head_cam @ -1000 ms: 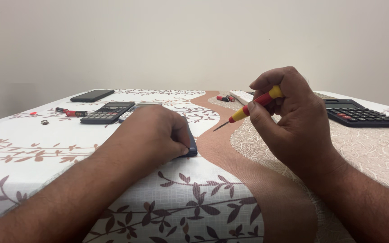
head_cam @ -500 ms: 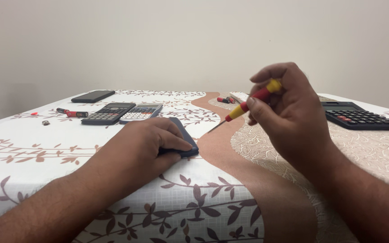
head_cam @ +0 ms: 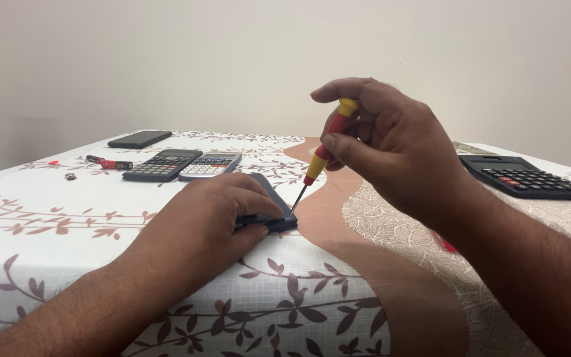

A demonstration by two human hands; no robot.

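Left hand [head_cam: 209, 218] flat and pressing down on dark blue-grey device [head_cam: 273, 210], fingers wrapped over its near edge, pinning it to the patterned tablecloth [head_cam: 54, 218]. Right hand [head_cam: 391, 149] pinches red-yellow screwdriver [head_cam: 324, 151] upright-tilted, tip touching the device's right edge. Two calculators [head_cam: 183, 164] sit behind, another [head_cam: 523, 177] far right.

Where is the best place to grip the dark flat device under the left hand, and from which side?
Probably its long edges, from above: the dark flat device lies flat on the table, and the left hand already presses there.
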